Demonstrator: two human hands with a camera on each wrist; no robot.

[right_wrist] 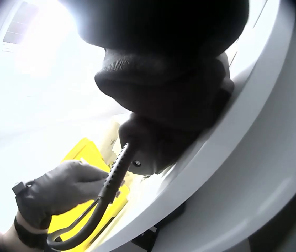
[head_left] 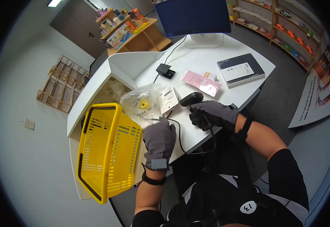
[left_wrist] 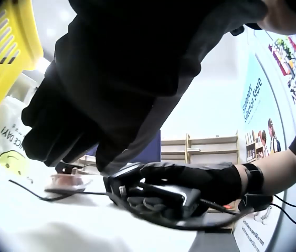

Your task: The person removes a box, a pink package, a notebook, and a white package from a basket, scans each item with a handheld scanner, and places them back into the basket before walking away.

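Note:
My gloved right hand (head_left: 214,114) grips the handle of a black handheld barcode scanner (head_left: 191,99), whose head points to the left over the white counter. Its cable (head_left: 195,153) loops down and back toward my left hand. That gloved left hand (head_left: 160,140) is over the counter between the yellow shopping basket and the scanner, fingers directed downward. Just beyond its fingers stands a white printed card pack (head_left: 168,99) with a hang hole, beside a clear plastic bag (head_left: 142,104) with a yellow smiley. I cannot tell whether the left fingers hold anything.
The yellow basket (head_left: 127,151) stands at the left. Farther back are a small black device (head_left: 165,70), a pink packet (head_left: 201,82), a dark boxed notebook (head_left: 240,70) and a monitor (head_left: 193,17). The counter's raised panel (head_left: 91,90) borders the left side.

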